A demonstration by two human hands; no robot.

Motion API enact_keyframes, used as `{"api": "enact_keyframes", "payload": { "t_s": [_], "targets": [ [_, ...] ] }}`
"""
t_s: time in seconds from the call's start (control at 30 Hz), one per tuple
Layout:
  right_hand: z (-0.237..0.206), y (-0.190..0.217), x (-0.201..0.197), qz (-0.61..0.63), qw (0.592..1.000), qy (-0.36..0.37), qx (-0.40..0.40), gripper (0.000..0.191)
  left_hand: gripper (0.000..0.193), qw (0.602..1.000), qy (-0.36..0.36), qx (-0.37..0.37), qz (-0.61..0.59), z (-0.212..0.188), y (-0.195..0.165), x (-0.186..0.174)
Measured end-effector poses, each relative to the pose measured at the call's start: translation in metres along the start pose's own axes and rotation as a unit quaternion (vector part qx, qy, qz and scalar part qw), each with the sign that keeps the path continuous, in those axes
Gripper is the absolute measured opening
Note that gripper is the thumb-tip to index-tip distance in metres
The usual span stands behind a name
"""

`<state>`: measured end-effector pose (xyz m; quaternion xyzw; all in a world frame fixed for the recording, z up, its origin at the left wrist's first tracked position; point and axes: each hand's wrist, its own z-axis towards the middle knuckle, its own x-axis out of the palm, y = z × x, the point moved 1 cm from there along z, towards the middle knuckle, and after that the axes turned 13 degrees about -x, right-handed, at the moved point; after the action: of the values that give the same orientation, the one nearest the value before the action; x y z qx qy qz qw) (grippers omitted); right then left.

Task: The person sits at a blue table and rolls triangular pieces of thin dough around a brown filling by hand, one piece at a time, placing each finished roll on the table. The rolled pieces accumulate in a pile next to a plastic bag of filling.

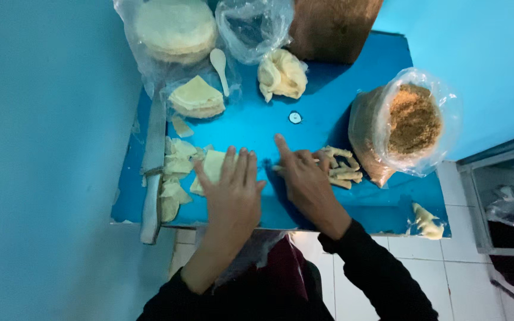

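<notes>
Nearest the camera, two hands work at the front edge of the blue counter (322,113). The left hand (233,190) lies flat, fingers together, pressing on one pale folded wrapper (212,165). The right hand (306,178) rests palm down with the forefinger stretched out; whatever is under it is hidden, so its grip cannot be told. Just right of it lies a small heap of rolled pieces (341,167), too bunched to count. Left of the hands sit cut wrapper scraps (174,178) and one knife (152,172). One open bag of brown crumbs (408,128) stands right. Farther back: one wedge-shaped wrapper stack (196,98), one white spoon (220,68), one crumpled dough lump (282,74), one bagged stack of round wrappers (175,30), cut off at the top.
</notes>
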<state>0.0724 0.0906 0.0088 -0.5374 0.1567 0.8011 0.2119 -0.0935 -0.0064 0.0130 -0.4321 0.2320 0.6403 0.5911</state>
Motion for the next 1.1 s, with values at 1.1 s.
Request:
{"api": "enact_keyframes", "payload": {
  "t_s": [1.1],
  "targets": [
    [0.057, -0.009, -0.05, 0.555, 0.773, -0.212, 0.223, 0.061, 0.037, 0.997, -0.019, -0.013, -0.074, -0.036, 0.072, 0.007]
  ]
}}
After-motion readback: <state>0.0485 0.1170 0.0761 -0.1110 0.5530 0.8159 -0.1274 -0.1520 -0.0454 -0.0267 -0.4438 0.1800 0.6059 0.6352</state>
